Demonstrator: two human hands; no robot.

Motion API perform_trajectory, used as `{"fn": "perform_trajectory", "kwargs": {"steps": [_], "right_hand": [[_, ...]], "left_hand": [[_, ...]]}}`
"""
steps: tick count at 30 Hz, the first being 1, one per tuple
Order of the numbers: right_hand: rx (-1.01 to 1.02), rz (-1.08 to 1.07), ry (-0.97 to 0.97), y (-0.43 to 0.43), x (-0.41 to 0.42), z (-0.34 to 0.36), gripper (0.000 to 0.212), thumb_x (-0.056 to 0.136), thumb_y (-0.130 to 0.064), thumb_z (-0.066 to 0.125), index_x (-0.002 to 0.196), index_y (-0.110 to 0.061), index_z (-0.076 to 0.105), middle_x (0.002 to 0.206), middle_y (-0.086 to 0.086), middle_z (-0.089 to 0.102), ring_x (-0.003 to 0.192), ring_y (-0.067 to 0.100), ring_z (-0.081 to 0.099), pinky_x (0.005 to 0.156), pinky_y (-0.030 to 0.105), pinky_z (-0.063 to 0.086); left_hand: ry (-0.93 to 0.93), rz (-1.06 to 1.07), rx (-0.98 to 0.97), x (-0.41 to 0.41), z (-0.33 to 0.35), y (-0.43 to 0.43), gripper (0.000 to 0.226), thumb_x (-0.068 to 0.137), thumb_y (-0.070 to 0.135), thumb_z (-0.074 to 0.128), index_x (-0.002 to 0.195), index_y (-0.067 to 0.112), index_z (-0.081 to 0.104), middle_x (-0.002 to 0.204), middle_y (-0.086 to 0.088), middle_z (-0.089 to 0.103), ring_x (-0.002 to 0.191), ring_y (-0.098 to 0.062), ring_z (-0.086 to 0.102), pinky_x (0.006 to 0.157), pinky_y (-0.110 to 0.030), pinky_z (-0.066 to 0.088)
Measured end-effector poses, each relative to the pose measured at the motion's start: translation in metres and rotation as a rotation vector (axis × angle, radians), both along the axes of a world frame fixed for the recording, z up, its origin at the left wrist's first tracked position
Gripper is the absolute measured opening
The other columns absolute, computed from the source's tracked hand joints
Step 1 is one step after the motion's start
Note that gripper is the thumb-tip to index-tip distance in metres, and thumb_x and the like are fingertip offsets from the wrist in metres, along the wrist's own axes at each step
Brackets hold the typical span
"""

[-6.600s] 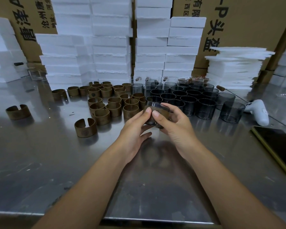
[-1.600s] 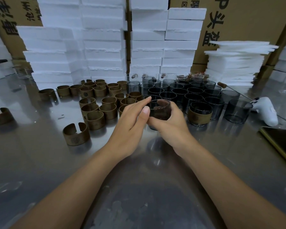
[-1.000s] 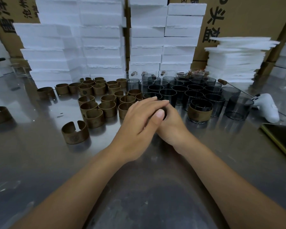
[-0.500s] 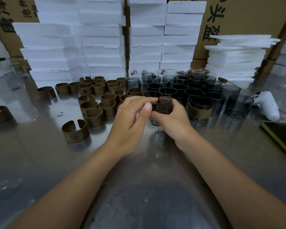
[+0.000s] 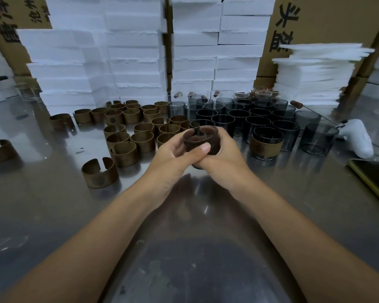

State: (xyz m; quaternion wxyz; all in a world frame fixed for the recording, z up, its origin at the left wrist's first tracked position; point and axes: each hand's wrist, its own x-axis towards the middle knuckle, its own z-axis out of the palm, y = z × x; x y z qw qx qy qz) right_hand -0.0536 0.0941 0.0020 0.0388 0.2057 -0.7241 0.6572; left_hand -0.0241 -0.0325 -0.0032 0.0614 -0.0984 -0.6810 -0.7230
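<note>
A dark smoked glass cup (image 5: 200, 138) is held above the steel table (image 5: 184, 248) between both hands. My left hand (image 5: 173, 158) wraps its left side, thumb laid across the front. My right hand (image 5: 223, 158) cups it from the right and below. A brown band seems to sit around the cup, mostly hidden by my fingers. Several split brown sleeves (image 5: 140, 136) stand to the left, one apart (image 5: 100, 173). Several bare dark glasses (image 5: 249, 114) stand behind. One glass wearing a brown sleeve (image 5: 266, 143) stands to the right.
White foam blocks (image 5: 129, 51) are stacked along the back, with thin foam sheets (image 5: 315, 75) at the right and cardboard boxes behind. A white controller (image 5: 357, 136) and a dark phone (image 5: 376, 180) lie at the right. Another brown sleeve (image 5: 0, 150) sits at the far left.
The cup stays held between both hands. My left thumb has slid lower across its front and more of the cup's rim now shows above my fingers.
</note>
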Motion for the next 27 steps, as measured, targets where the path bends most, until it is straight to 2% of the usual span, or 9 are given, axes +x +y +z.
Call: {"fn": "perform_trajectory", "kwargs": {"steps": [3,6,10,11,14,18,20,23,27], "right_hand": [[0.065,-0.022,0.031,-0.003,-0.001,-0.003,0.052,0.07,-0.003,0.073,0.112,-0.026,0.054,0.113,-0.001,0.059,0.097,0.002,0.058,0.079,0.015,0.049],[0.113,-0.009,0.021,-0.003,-0.004,-0.005,0.064,0.068,-0.005,0.076,0.122,-0.027,0.049,0.127,0.004,0.047,0.108,0.008,0.053,0.077,0.008,0.046],[0.154,0.055,-0.075,-0.003,-0.005,-0.005,0.094,0.073,-0.004,0.071,0.147,-0.028,0.018,0.126,-0.004,0.044,0.115,0.009,0.049,0.074,0.008,0.042],[0.11,0.048,-0.103,-0.003,-0.004,-0.004,0.089,0.076,-0.002,0.066,0.147,-0.025,0.019,0.119,-0.005,0.048,0.109,0.009,0.053,0.075,0.012,0.043],[-0.032,-0.046,-0.208,0.0,-0.006,0.003,0.056,0.085,0.001,0.054,0.135,-0.019,0.042,0.103,-0.006,0.059,0.086,0.007,0.059,0.072,0.022,0.046],[-0.335,-0.079,-0.481,0.009,-0.01,0.011,0.012,0.092,-0.005,0.051,0.094,-0.013,0.059,0.09,0.005,0.066,0.078,0.013,0.066,0.072,0.024,0.051],[-0.44,-0.036,-0.57,0.01,-0.01,0.011,0.01,0.093,-0.011,0.054,0.085,-0.013,0.059,0.084,0.006,0.068,0.075,0.014,0.066,0.067,0.023,0.05],[-0.449,0.026,-0.599,0.007,-0.008,0.01,0.012,0.092,-0.017,0.056,0.083,-0.012,0.062,0.07,0.003,0.07,0.065,0.012,0.066,0.058,0.021,0.052],[-0.463,0.021,-0.625,0.004,-0.004,0.01,0.017,0.094,-0.02,0.052,0.094,-0.007,0.063,0.081,0.008,0.069,0.069,0.015,0.064,0.054,0.023,0.053]], "left_hand": [[-0.001,0.015,0.001,-0.001,-0.001,0.0,0.05,0.067,0.033,0.074,0.114,0.026,0.061,0.108,0.006,0.072,0.108,-0.009,0.064,0.1,-0.032,0.047],[0.002,0.043,0.016,-0.001,-0.002,0.001,0.055,0.063,0.032,0.074,0.116,0.023,0.061,0.105,0.004,0.072,0.105,-0.01,0.065,0.09,-0.026,0.052],[0.026,0.156,0.008,-0.001,-0.001,-0.001,0.057,0.072,0.024,0.074,0.125,0.017,0.056,0.114,0.003,0.068,0.106,-0.006,0.064,0.084,-0.019,0.053],[0.039,0.194,-0.005,-0.002,-0.001,-0.002,0.053,0.076,0.021,0.073,0.126,0.018,0.055,0.112,0.004,0.068,0.106,-0.006,0.063,0.087,-0.022,0.053],[0.079,0.273,-0.027,-0.002,0.0,-0.005,0.047,0.079,0.019,0.072,0.123,0.02,0.056,0.109,0.007,0.067,0.102,-0.004,0.063,0.09,-0.026,0.051],[0.115,0.252,-0.048,0.0,0.002,-0.002,0.05,0.068,0.033,0.073,0.115,0.031,0.056,0.103,0.017,0.069,0.099,0.005,0.063,0.082,-0.016,0.049],[0.118,0.226,-0.071,0.002,0.003,0.0,0.06,0.065,0.036,0.072,0.121,0.026,0.055,0.108,0.014,0.068,0.103,0.003,0.062,0.086,-0.016,0.049],[0.14,0.191,-0.135,0.006,0.004,0.004,0.062,0.067,0.036,0.071,0.125,0.02,0.054,0.115,0.01,0.066,0.107,0.001,0.061,0.092,-0.017,0.048],[0.135,0.185,-0.151,0.008,0.002,0.006,0.054,0.071,0.029,0.073,0.122,0.022,0.055,0.114,0.01,0.065,0.107,0.0,0.061,0.095,-0.019,0.048]]}}
